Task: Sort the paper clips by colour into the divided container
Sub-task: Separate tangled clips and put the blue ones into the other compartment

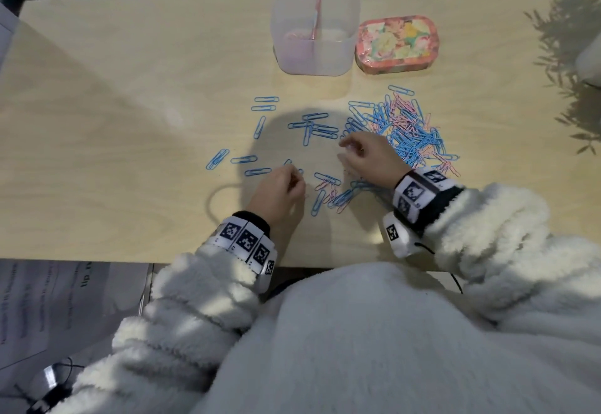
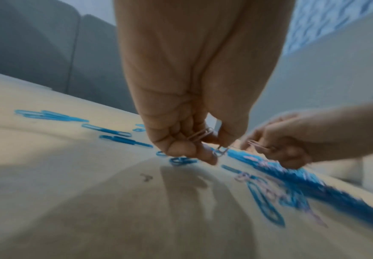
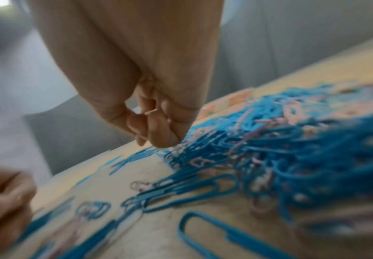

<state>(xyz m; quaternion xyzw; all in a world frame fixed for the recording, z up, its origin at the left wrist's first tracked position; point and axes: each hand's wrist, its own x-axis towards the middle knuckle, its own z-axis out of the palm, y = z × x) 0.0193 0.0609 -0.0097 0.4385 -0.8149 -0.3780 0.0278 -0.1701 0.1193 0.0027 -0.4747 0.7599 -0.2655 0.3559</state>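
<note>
A heap of blue and pink paper clips (image 1: 413,135) lies right of centre on the wooden table, and single blue clips (image 1: 258,171) are strewn to its left. The clear divided container (image 1: 292,56) stands at the back, with pink clips in its left half. My left hand (image 1: 283,187) hovers low over the table with its fingers curled round pink clips (image 2: 200,135). My right hand (image 1: 364,153) is at the left edge of the heap and pinches pink clips (image 3: 151,111) in its curled fingers.
A flowered pink tin (image 1: 395,44) sits right of the container. The table's front edge (image 1: 97,259) runs just below my wrists. Papers (image 1: 48,303) lie lower left, off the table. Leaf shadows fall at the far right.
</note>
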